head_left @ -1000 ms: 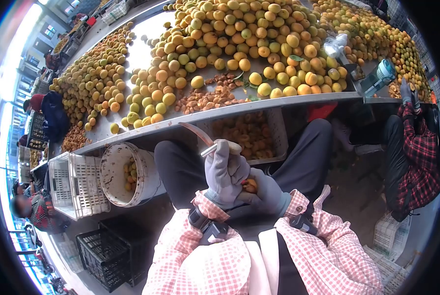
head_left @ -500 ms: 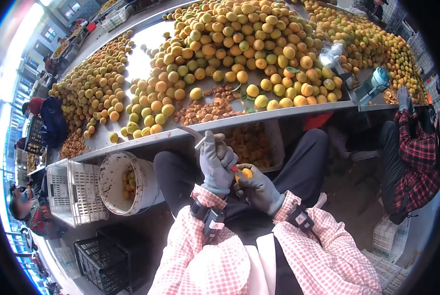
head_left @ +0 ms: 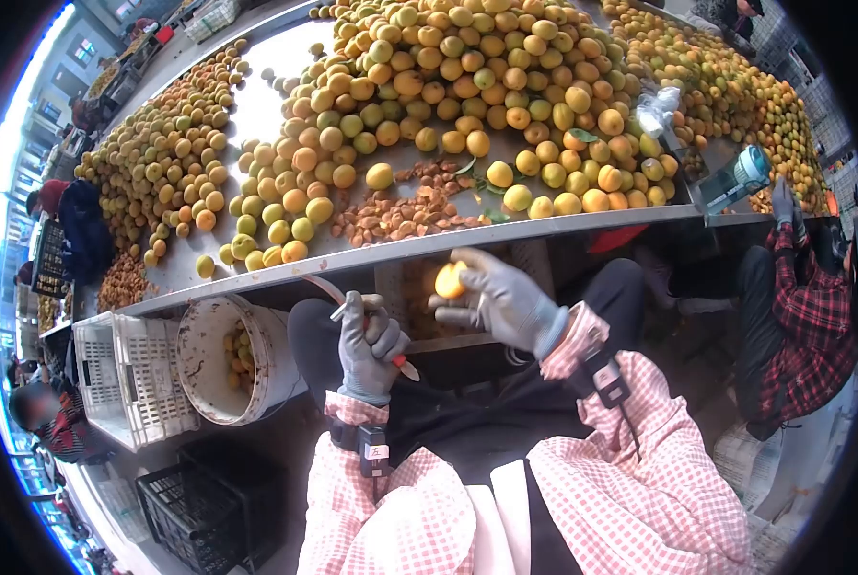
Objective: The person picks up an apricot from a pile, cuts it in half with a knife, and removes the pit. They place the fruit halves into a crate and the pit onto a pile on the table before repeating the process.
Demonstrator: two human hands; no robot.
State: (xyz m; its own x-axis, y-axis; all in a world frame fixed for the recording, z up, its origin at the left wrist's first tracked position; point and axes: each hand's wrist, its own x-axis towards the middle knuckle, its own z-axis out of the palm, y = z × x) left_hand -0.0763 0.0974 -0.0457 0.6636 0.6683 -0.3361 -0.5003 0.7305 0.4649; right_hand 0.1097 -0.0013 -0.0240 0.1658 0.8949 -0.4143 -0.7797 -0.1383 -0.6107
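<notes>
My left hand (head_left: 369,347), in a grey glove, is closed around a knife (head_left: 402,364) with a red part at its lower end; a curved blade or metal strip (head_left: 324,287) shows above the fist. My right hand (head_left: 508,299), also gloved, pinches an orange-yellow apricot piece (head_left: 450,280) between its fingertips, just in front of the table edge. Beneath it, partly hidden by the hand, a crate (head_left: 419,307) sits under the table. Behind the edge lie a heap of apricots (head_left: 467,67) and a small pile of brown pits (head_left: 400,213).
The metal table edge (head_left: 352,256) runs across the view. At left stand a white bucket (head_left: 220,359) holding fruit, white crates (head_left: 132,383) and a black crate (head_left: 194,503). A bottle (head_left: 736,180) rests at right, near a person in red plaid (head_left: 812,335).
My hands have moved apart: the left one down and left with the knife, the right one up towards the table edge with the apricot piece. The view has shifted slightly.
</notes>
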